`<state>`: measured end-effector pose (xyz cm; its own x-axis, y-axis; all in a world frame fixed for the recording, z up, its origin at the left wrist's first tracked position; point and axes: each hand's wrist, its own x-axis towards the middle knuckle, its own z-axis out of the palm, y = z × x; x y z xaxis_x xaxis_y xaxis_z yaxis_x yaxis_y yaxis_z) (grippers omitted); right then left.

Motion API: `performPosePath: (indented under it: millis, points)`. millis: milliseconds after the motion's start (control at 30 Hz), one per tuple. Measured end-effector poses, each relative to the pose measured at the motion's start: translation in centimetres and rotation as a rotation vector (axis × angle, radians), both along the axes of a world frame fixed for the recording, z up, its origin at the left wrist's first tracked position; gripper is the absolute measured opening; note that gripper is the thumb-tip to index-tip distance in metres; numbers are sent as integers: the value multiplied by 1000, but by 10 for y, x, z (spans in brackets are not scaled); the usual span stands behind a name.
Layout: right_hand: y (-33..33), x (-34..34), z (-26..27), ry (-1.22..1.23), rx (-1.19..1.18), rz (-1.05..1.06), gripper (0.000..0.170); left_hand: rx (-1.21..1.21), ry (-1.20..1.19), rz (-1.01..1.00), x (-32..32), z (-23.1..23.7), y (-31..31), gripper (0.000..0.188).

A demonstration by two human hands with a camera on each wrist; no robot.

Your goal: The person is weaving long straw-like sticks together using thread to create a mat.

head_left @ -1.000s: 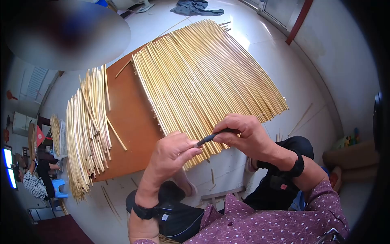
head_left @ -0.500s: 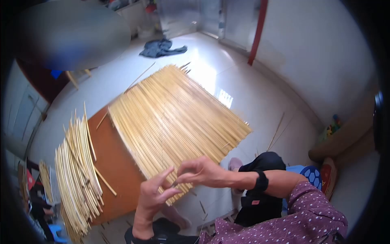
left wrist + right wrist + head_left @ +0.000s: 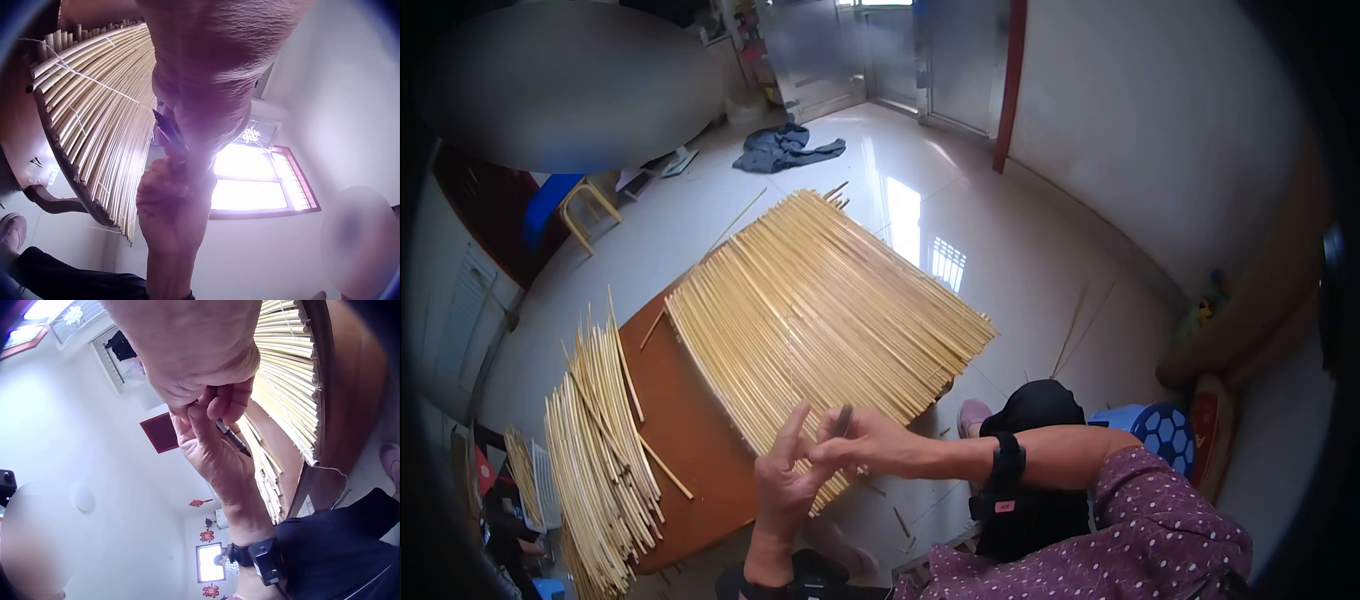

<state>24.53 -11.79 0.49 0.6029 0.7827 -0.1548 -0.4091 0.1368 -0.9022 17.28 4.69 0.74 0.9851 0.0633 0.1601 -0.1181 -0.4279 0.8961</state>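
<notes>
My right hand (image 3: 868,444) holds a slim dark pen-like tool (image 3: 843,420), whose end sticks up past the fingers. Close against it is my left hand (image 3: 782,482), one finger pointing up; I cannot tell whether it pinches anything. In the right wrist view, the tool (image 3: 233,437) shows dark grey with a shinier end, and the left thumb (image 3: 203,425) lies at the right fingertips. Both hands are over the near edge of a mat of long straw-coloured sticks (image 3: 830,290). White string (image 3: 103,84) runs across the sticks in the left wrist view.
Loose sticks (image 3: 600,440) lie piled on the left of the brown table (image 3: 685,455). Dark cloth (image 3: 785,148) lies on the floor beyond. A blue stool (image 3: 1155,430) stands at right, below a white wall (image 3: 1140,130). A wooden stool (image 3: 585,215) is at far left.
The head view has tilted up and swung, so the mat appears lower and further left. The hands have drawn closer together, and the tool has turned from nearly level to upright.
</notes>
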Motion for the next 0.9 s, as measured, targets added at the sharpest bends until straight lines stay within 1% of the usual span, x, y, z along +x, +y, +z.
performPosePath:
  millis: [33, 67, 100, 133, 167, 200, 233, 300, 333, 400, 433, 500, 600, 733, 800, 833, 867, 900]
  points:
    - [0, 1, -3, 19, -37, -29, 19, -57, 13, -28, 1, 3, 2, 70]
    - [-2, 3, 6, 18, -6, -87, 17, -116, 24, -54, 5, 5, 5, 70]
    - [-4, 7, -3, 19, 48, -187, 15, -232, 38, -11, 6, 5, 13, 66]
    - [-3, 13, -4, 151, 42, -332, 16, -401, 18, 74, 9, 0, 21, 50]
    - [-7, 20, -4, 279, 123, -399, 18, -418, 42, 188, 10, 0, 30, 39]
    - [-14, 28, -6, 296, 177, -403, 19, -433, 61, 292, 10, -2, 38, 28]
    - [-20, 36, -10, 309, 238, -408, 20, -432, 71, 312, 9, -6, 43, 28]
    - [-28, 42, -8, 340, 261, -448, 20, 154, 110, 366, 6, -18, 47, 18]
    - [-30, 44, -8, 352, 275, -457, 21, 137, 119, 362, 5, -28, 41, 17]
    - [-33, 44, -8, 375, 297, -433, 21, 379, 210, 372, -1, -35, 30, 24]
    - [-34, 44, -9, 390, 322, -422, 22, 379, 218, 376, -2, -37, 25, 24]
    - [-36, 44, -10, 406, 332, -411, 23, 538, 226, 399, -4, -41, 19, 23]
    - [-34, 44, -9, 397, 337, -397, 25, 564, 222, 385, -3, -50, 24, 19]
    - [-31, 43, -10, 411, 325, -373, 25, 535, 277, 357, -2, -51, 24, 16]
    - [-32, 42, -11, 403, 334, -372, 25, 316, 261, 352, -3, -58, 26, 16]
    - [-32, 42, -12, 406, 324, -376, 25, 319, 247, 350, -3, -59, 26, 16]
    - [-33, 43, -11, 405, 316, -377, 25, 179, 332, 359, -3, -59, 27, 16]
    - [-33, 41, -10, 408, 289, -401, 19, 37, 418, 366, -5, -61, 28, 16]
